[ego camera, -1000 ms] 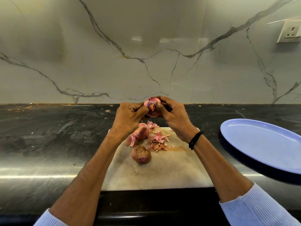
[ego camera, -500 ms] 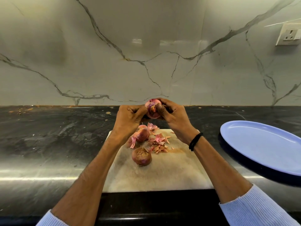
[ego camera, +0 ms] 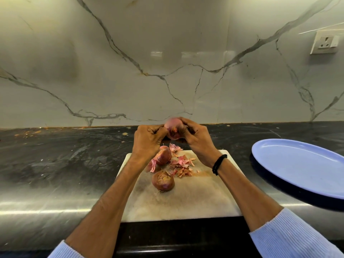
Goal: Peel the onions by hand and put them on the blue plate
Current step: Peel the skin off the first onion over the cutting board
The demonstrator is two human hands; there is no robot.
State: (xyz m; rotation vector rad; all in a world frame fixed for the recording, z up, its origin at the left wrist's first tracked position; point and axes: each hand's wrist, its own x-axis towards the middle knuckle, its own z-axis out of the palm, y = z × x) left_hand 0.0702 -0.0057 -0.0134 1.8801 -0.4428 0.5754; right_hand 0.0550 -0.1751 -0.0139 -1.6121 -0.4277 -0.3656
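Both hands hold one partly peeled red onion [ego camera: 174, 128] in the air above the far edge of the cutting board [ego camera: 186, 203]. My left hand [ego camera: 148, 141] pinches its left side, my right hand [ego camera: 196, 139] wraps it from the right. Two unpeeled onions lie on the board, one [ego camera: 163, 155] under my left hand and one [ego camera: 163, 181] nearer to me. A heap of pink peel scraps [ego camera: 183, 165] lies beside them. The blue plate [ego camera: 301, 166] sits to the right with nothing on it.
The board rests on a dark stone counter [ego camera: 55, 164] with a marble wall behind. A wall socket [ego camera: 324, 42] is at the upper right. Small crumbs lie along the counter's back edge at the left.
The onion has been turned in my hands, so a smoother pink side now faces up. The hands stay in about the same place above the board.
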